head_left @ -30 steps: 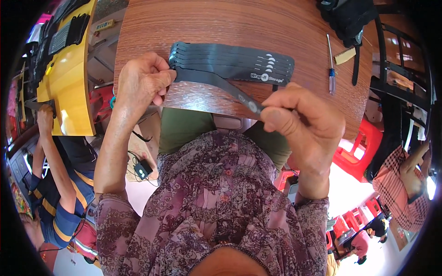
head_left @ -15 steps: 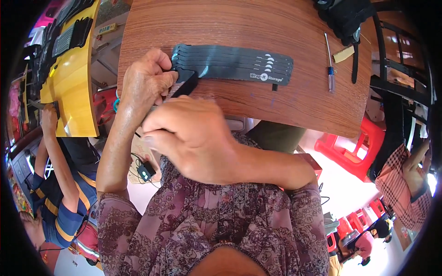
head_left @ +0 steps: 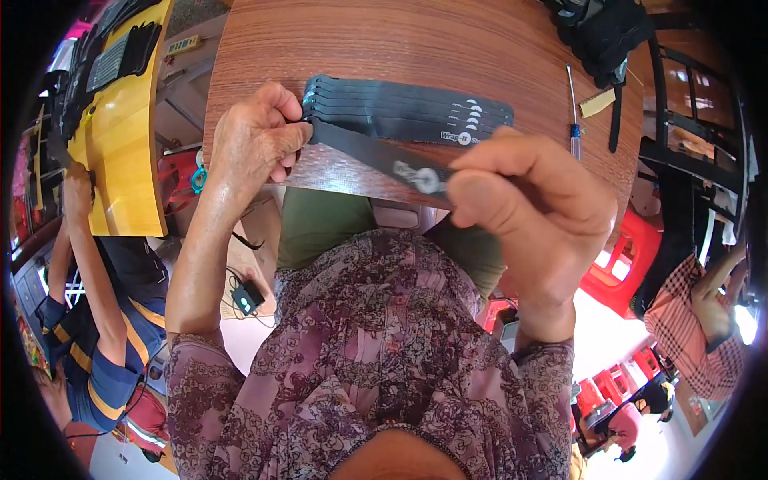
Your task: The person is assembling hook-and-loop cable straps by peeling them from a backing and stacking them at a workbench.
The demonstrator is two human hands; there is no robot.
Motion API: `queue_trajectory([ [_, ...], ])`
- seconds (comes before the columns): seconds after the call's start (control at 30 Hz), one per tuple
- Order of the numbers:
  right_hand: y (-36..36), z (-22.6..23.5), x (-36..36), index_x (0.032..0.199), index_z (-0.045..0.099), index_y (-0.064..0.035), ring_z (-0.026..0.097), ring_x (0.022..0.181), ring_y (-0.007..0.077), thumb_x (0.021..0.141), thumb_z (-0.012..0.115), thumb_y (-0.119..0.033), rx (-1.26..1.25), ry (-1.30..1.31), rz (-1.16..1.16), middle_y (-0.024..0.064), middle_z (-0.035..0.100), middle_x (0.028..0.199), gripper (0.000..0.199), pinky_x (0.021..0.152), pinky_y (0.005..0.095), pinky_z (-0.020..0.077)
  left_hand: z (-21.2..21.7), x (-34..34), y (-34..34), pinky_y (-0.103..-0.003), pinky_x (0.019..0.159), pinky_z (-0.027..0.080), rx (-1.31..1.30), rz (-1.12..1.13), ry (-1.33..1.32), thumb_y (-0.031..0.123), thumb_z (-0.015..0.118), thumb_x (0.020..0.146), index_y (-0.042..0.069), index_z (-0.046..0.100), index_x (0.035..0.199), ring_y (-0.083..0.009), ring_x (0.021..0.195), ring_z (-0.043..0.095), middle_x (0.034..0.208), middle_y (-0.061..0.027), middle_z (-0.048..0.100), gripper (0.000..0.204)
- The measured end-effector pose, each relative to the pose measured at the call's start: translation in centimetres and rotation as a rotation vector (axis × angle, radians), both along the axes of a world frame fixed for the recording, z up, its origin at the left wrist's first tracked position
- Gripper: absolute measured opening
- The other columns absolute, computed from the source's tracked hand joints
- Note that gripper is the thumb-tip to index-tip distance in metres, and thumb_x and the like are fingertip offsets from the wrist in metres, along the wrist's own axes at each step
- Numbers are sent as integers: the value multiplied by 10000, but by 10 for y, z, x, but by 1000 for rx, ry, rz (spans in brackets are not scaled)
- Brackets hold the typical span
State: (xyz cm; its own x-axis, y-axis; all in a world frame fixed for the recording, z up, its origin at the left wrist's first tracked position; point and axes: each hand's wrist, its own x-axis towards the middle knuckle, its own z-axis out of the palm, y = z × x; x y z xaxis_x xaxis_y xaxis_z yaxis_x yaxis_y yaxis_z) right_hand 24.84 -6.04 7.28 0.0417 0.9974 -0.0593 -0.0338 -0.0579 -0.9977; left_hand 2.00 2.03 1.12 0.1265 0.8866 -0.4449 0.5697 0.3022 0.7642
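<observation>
Wide brown wooden table (head_left: 384,48) fills the top of the view, grain running across. Off to the person's left, a yellow bench (head_left: 120,136) with dark gear on it, and another person in a blue and orange shirt (head_left: 96,352) reaching up toward it. On the right, red plastic stools (head_left: 624,264) and someone in a checked sleeve (head_left: 688,320).

Now the action: a stack of black hook-and-loop straps (head_left: 408,108) lies flat near the table's front edge, white marks at its right end. The left hand (head_left: 252,140) is closed, pinching the stack's left end where the straps are bunched. The right hand (head_left: 528,200) is closed too, thumb and fingers clamped on the free end of a single strap (head_left: 376,154), which stretches taut and slanting down from the stack toward the body.

Beyond the right hand, a slim screwdriver (head_left: 573,108) with a blue collar lies on the wood, just beside a small tan tag (head_left: 598,102) and a black bag (head_left: 608,32).

The risk, as I judge it: that strap is peeling off under tension. If the left pinch slackens, the whole stack could slide off the front edge, or neighbouring straps could cling and drag along with it.
</observation>
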Motion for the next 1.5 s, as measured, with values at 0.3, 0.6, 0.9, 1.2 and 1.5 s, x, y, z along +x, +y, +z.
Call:
queue_trajectory([
  [0.3, -5, -30, 34, 840, 654, 34, 552, 621, 67, 825, 638, -1, -195, -172, -146, 27, 614, 685, 41, 569, 193, 430, 8, 0, 4, -208, 357, 360, -114, 36, -51, 32, 663, 754, 19, 511, 805, -62, 429, 477, 579, -15, 536, 160],
  [0.6, -1, -57, 48, 810, 650, 23, 547, 605, 74, 829, 634, -64, -298, -173, -135, 27, 617, 664, 91, 549, 201, 407, 7, -1, 2, -209, 358, 351, -117, 48, -33, 49, 657, 752, 21, 516, 796, -64, 406, 467, 553, -14, 529, 151],
  [0.9, 1, -65, 48, 818, 651, 40, 580, 609, 94, 809, 605, -46, -264, -284, -135, 60, 631, 648, 98, 560, 236, 448, 7, -3, 2, -210, 334, 298, -120, 67, -8, 97, 647, 783, 59, 513, 783, -65, 378, 466, 527, -8, 532, 139],
  [1.2, 1, -68, 47, 796, 644, 45, 610, 601, 121, 796, 604, -58, -271, -341, -162, 97, 648, 645, 110, 556, 264, 468, 8, 0, 4, -195, 341, 309, -115, 50, 6, 74, 641, 785, 50, 519, 781, -55, 382, 458, 535, 0, 531, 125],
  [1.5, 1, -74, 47, 785, 646, 27, 630, 592, 148, 784, 619, -73, -266, -391, -187, 103, 647, 626, 104, 552, 292, 475, 8, 0, 4, -196, 345, 325, -122, 41, 4, 70, 641, 787, 44, 516, 781, -57, 388, 459, 543, -5, 534, 127],
])
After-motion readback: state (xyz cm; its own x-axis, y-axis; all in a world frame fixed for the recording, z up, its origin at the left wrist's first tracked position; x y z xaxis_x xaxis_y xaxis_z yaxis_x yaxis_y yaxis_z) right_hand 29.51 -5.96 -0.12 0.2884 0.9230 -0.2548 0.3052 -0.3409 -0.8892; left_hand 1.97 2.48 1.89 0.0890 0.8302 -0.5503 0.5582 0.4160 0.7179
